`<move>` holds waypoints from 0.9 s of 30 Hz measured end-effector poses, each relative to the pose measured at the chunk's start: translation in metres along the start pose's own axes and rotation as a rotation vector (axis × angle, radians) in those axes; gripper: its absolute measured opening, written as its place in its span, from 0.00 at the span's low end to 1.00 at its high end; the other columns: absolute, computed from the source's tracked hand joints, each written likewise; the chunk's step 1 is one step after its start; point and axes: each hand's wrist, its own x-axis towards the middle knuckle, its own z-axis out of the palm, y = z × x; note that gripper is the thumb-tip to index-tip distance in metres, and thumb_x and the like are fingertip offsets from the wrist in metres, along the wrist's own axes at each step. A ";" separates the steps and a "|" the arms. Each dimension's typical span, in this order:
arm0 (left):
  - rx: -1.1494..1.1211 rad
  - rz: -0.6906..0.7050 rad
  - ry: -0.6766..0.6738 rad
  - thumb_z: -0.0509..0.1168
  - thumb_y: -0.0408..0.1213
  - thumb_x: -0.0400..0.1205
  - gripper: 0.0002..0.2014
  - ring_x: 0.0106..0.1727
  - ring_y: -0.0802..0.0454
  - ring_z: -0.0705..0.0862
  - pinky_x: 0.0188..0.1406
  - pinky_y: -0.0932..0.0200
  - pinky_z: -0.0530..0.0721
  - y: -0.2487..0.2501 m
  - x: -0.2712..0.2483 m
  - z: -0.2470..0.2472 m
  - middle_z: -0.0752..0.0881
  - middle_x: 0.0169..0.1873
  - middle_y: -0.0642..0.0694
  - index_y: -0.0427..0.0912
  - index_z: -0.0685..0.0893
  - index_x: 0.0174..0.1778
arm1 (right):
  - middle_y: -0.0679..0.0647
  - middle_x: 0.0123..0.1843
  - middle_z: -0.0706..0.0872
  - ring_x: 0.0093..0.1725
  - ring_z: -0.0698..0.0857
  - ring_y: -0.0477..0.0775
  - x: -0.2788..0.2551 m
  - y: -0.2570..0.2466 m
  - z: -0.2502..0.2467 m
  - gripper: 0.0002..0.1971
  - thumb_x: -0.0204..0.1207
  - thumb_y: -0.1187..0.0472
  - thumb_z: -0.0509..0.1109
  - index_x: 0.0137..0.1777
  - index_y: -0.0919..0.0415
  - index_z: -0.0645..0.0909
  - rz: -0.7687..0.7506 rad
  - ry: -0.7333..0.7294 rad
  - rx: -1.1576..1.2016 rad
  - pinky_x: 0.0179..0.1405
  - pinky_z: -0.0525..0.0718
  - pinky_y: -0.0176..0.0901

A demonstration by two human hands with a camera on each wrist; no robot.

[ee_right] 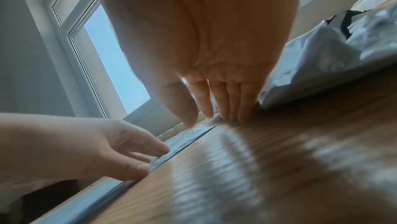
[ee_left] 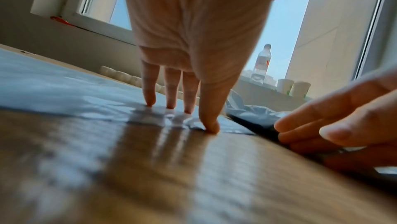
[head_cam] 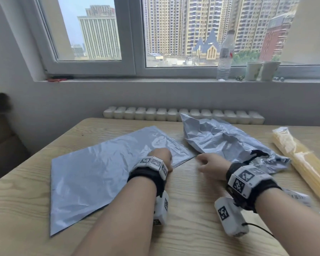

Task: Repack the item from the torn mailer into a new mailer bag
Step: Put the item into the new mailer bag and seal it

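Fingertips (ee_left: 211, 125) of the left hand (head_cam: 160, 156) stand nearly straight and slightly spread, pressing down on the corner of the flat new mailer (head_cam: 92, 174), apparently to pin it so its mouth can be worked open. Just beside them, the right hand (head_cam: 211, 168) reaches for the same edge with straight fingers (ee_right: 227, 105) close together, touching the rim but gripping nothing yet. Beyond the right hand lies the crumpled torn mailer (head_cam: 227, 139), its ripped dark opening facing the person. Well to the right on the wooden table (head_cam: 183, 237) rests a long packet of noodles (head_cam: 303, 163), likely the item to repack, already out of the torn bag and waiting.
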 end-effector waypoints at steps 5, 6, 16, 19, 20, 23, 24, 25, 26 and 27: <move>-0.062 0.022 0.053 0.74 0.33 0.71 0.07 0.52 0.48 0.88 0.51 0.60 0.85 -0.012 -0.012 -0.008 0.91 0.48 0.47 0.46 0.92 0.44 | 0.60 0.48 0.86 0.49 0.85 0.56 0.020 0.007 0.004 0.15 0.76 0.64 0.68 0.60 0.73 0.83 0.080 0.086 0.355 0.61 0.84 0.57; -0.092 0.037 0.020 0.75 0.32 0.70 0.05 0.50 0.50 0.89 0.51 0.61 0.86 -0.015 -0.015 -0.009 0.92 0.46 0.49 0.46 0.93 0.39 | 0.61 0.44 0.84 0.45 0.84 0.56 0.021 0.005 0.006 0.14 0.77 0.65 0.68 0.58 0.74 0.83 0.096 0.093 0.431 0.58 0.86 0.59; -0.348 0.098 -0.452 0.77 0.27 0.68 0.12 0.57 0.56 0.87 0.62 0.55 0.83 -0.030 -0.061 -0.033 0.92 0.52 0.50 0.50 0.90 0.27 | 0.56 0.28 0.76 0.22 0.71 0.50 0.001 0.004 0.017 0.10 0.68 0.63 0.80 0.34 0.62 0.80 0.322 -0.106 0.725 0.22 0.66 0.36; -0.342 0.055 -0.352 0.73 0.27 0.73 0.11 0.55 0.50 0.89 0.61 0.51 0.87 -0.018 -0.066 -0.035 0.92 0.48 0.48 0.51 0.91 0.36 | 0.55 0.31 0.79 0.26 0.73 0.50 -0.016 0.003 0.018 0.08 0.67 0.67 0.80 0.39 0.59 0.83 0.215 -0.093 0.634 0.24 0.69 0.35; -0.413 0.030 -0.286 0.70 0.28 0.77 0.09 0.52 0.50 0.90 0.57 0.52 0.88 -0.014 -0.066 -0.035 0.91 0.47 0.47 0.47 0.90 0.43 | 0.55 0.32 0.80 0.26 0.73 0.49 -0.022 0.001 0.017 0.10 0.67 0.68 0.80 0.45 0.58 0.84 0.178 -0.060 0.645 0.24 0.71 0.36; -0.691 -0.058 -0.124 0.64 0.37 0.84 0.13 0.45 0.46 0.90 0.45 0.53 0.91 0.004 -0.066 -0.036 0.88 0.50 0.40 0.33 0.83 0.60 | 0.53 0.29 0.79 0.23 0.70 0.47 -0.037 -0.008 0.016 0.26 0.67 0.71 0.78 0.65 0.55 0.80 -0.006 -0.059 0.666 0.19 0.69 0.37; -0.753 -0.077 -0.111 0.65 0.43 0.84 0.17 0.45 0.45 0.90 0.42 0.53 0.91 0.009 -0.064 -0.035 0.88 0.51 0.38 0.31 0.82 0.61 | 0.53 0.28 0.78 0.21 0.69 0.47 -0.042 -0.012 0.016 0.29 0.68 0.72 0.77 0.69 0.55 0.78 -0.069 -0.102 0.661 0.17 0.68 0.36; -0.782 -0.089 -0.110 0.67 0.48 0.82 0.21 0.44 0.44 0.91 0.41 0.52 0.91 0.015 -0.064 -0.035 0.88 0.51 0.37 0.31 0.83 0.59 | 0.53 0.27 0.77 0.20 0.69 0.47 -0.045 -0.015 0.016 0.30 0.68 0.73 0.76 0.71 0.54 0.77 -0.123 -0.147 0.652 0.16 0.68 0.36; -0.779 -0.105 -0.111 0.68 0.53 0.80 0.24 0.42 0.45 0.92 0.41 0.51 0.92 0.020 -0.063 -0.035 0.90 0.48 0.37 0.32 0.85 0.55 | 0.53 0.27 0.77 0.19 0.69 0.46 -0.049 -0.017 0.016 0.30 0.69 0.73 0.75 0.70 0.53 0.77 -0.165 -0.182 0.639 0.15 0.69 0.35; -0.757 -0.120 -0.102 0.70 0.54 0.77 0.24 0.40 0.46 0.92 0.42 0.50 0.92 0.024 -0.063 -0.035 0.92 0.44 0.39 0.33 0.87 0.52 | 0.53 0.28 0.77 0.19 0.69 0.46 -0.052 -0.018 0.016 0.28 0.69 0.74 0.74 0.69 0.54 0.79 -0.193 -0.205 0.621 0.15 0.69 0.35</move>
